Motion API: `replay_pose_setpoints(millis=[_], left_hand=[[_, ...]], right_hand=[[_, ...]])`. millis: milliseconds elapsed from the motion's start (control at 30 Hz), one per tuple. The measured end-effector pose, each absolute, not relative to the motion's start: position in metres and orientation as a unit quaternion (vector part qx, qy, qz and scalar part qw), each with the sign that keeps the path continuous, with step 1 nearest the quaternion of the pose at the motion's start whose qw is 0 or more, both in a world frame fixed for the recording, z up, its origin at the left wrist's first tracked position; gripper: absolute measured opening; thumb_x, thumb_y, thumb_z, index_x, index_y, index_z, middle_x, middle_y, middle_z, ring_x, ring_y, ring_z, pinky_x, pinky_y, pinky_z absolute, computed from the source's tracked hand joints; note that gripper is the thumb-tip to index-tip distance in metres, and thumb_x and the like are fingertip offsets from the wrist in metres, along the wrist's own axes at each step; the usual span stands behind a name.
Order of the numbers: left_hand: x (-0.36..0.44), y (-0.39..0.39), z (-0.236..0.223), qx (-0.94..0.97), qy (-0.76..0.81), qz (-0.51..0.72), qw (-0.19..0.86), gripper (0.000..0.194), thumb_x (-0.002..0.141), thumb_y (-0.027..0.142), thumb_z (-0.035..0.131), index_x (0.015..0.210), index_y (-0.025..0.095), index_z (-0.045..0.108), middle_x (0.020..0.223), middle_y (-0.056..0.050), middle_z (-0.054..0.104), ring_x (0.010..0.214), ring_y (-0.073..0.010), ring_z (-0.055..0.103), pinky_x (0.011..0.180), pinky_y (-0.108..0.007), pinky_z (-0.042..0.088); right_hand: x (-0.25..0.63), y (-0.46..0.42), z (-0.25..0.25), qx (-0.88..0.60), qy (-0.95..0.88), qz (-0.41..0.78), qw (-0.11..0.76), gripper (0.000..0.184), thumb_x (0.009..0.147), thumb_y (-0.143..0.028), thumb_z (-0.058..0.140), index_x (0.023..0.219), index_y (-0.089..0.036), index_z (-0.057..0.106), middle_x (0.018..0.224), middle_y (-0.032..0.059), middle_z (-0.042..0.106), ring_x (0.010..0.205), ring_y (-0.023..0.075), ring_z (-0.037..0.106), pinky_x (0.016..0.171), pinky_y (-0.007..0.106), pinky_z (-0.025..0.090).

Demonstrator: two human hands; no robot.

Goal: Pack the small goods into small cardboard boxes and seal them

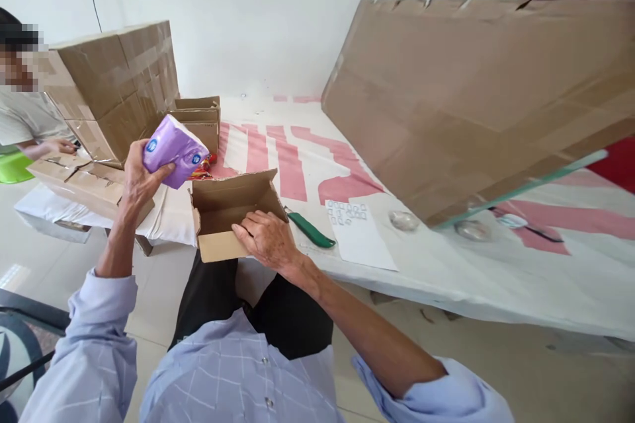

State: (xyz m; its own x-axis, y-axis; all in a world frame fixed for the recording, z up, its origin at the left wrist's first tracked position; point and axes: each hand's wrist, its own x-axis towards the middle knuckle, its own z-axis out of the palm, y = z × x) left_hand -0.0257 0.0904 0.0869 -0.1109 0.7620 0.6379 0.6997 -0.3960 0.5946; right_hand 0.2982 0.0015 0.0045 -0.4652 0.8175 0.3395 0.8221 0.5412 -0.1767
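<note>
My left hand [136, 175] is wrapped round a purple plastic-wrapped tissue pack [174, 151], held up above the table. Below and to the right of the pack stands a small cardboard box [221, 247] at the table's front edge, its top open and its inside facing me. My right hand [270, 238] grips the right part of the box's front wall, fingers bent over the rim. A green-handled cutting tool [312, 230] lies just right of the box. Beside it is a white sheet [367, 241] with several small stickers.
A large tilted cardboard box [471, 99] fills the right of the table. Stacked taped cartons [114, 79] and smaller open boxes [198, 119] stand at the left. Clear rolls [403, 220] lie near the front. A person [30, 119] sits at the far left.
</note>
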Motion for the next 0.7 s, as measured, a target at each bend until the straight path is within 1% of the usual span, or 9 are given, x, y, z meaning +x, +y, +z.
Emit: replay_pose_setpoints(millis=[100, 200, 267, 400, 467, 567, 633, 700], left_hand=[[-0.024, 0.130, 0.095, 0.721, 0.567, 0.397, 0.017, 0.062, 0.077, 0.031, 0.086, 0.134, 0.022, 0.063, 0.134, -0.008, 0.067, 0.122, -0.0315, 0.064, 0.112, -0.047, 0.052], [-0.028, 0.164, 0.096, 0.746, 0.580, 0.327, 0.001, 0.062, 0.079, 0.029, 0.083, 0.137, 0.019, 0.063, 0.136, -0.010, 0.065, 0.126, -0.0337, 0.062, 0.115, -0.050, 0.049], [-0.030, 0.182, 0.091, 0.764, 0.581, 0.281, 0.003, 0.064, 0.075, 0.027, 0.083, 0.136, 0.018, 0.065, 0.133, -0.011, 0.065, 0.125, -0.0348, 0.061, 0.115, -0.051, 0.049], [-0.032, 0.207, 0.069, 0.789, 0.583, 0.186, 0.058, 0.067, 0.063, 0.022, 0.085, 0.129, 0.019, 0.071, 0.127, -0.011, 0.067, 0.123, -0.0370, 0.063, 0.114, -0.052, 0.051], [-0.030, 0.213, 0.054, 0.791, 0.583, 0.168, 0.079, 0.067, 0.061, 0.019, 0.085, 0.127, 0.018, 0.072, 0.125, -0.012, 0.070, 0.123, -0.0380, 0.064, 0.113, -0.051, 0.052], [-0.030, 0.215, 0.034, 0.791, 0.582, 0.160, 0.094, 0.065, 0.062, 0.015, 0.083, 0.126, 0.016, 0.073, 0.125, -0.014, 0.072, 0.121, -0.0366, 0.066, 0.111, -0.049, 0.053], [-0.031, 0.214, 0.024, 0.792, 0.581, 0.158, 0.102, 0.064, 0.065, 0.015, 0.081, 0.129, 0.013, 0.071, 0.126, -0.015, 0.073, 0.120, -0.0348, 0.067, 0.110, -0.047, 0.053], [-0.035, 0.211, 0.016, 0.791, 0.580, 0.159, 0.107, 0.064, 0.070, 0.016, 0.078, 0.132, 0.011, 0.069, 0.130, -0.016, 0.072, 0.122, -0.0342, 0.067, 0.111, -0.047, 0.052]], right_hand=[[0.303, -0.001, 0.002, -0.475, -0.855, -0.005, 0.209, 0.044, 0.119, -0.034, 0.055, 0.090, -0.020, 0.084, 0.090, 0.0093, 0.080, 0.094, 0.0229, 0.070, 0.085, 0.035, 0.041], [0.306, -0.002, 0.003, -0.476, -0.853, -0.002, 0.213, 0.043, 0.119, -0.034, 0.055, 0.089, -0.020, 0.083, 0.091, 0.0096, 0.080, 0.094, 0.0235, 0.071, 0.084, 0.036, 0.042], [0.307, -0.002, 0.003, -0.477, -0.852, -0.001, 0.216, 0.044, 0.119, -0.035, 0.055, 0.089, -0.020, 0.083, 0.091, 0.0100, 0.080, 0.094, 0.0238, 0.071, 0.084, 0.036, 0.042], [0.309, -0.002, 0.000, -0.475, -0.851, 0.001, 0.221, 0.045, 0.119, -0.038, 0.054, 0.089, -0.020, 0.082, 0.092, 0.0102, 0.080, 0.095, 0.0239, 0.070, 0.086, 0.036, 0.043], [0.312, -0.003, 0.000, -0.467, -0.856, 0.010, 0.220, 0.042, 0.118, -0.041, 0.058, 0.090, -0.021, 0.082, 0.094, 0.0097, 0.080, 0.096, 0.0241, 0.070, 0.088, 0.037, 0.043], [0.321, -0.003, 0.000, -0.436, -0.876, 0.028, 0.205, 0.034, 0.113, -0.048, 0.070, 0.100, -0.020, 0.084, 0.101, 0.0095, 0.081, 0.101, 0.0260, 0.071, 0.092, 0.038, 0.044], [0.328, -0.005, 0.001, -0.414, -0.889, 0.040, 0.191, 0.034, 0.109, -0.052, 0.076, 0.108, -0.019, 0.085, 0.107, 0.0100, 0.082, 0.105, 0.0274, 0.072, 0.094, 0.040, 0.046], [0.334, -0.006, 0.001, -0.402, -0.896, 0.051, 0.181, 0.035, 0.108, -0.053, 0.078, 0.112, -0.019, 0.084, 0.111, 0.0107, 0.082, 0.107, 0.0279, 0.073, 0.097, 0.040, 0.048]])
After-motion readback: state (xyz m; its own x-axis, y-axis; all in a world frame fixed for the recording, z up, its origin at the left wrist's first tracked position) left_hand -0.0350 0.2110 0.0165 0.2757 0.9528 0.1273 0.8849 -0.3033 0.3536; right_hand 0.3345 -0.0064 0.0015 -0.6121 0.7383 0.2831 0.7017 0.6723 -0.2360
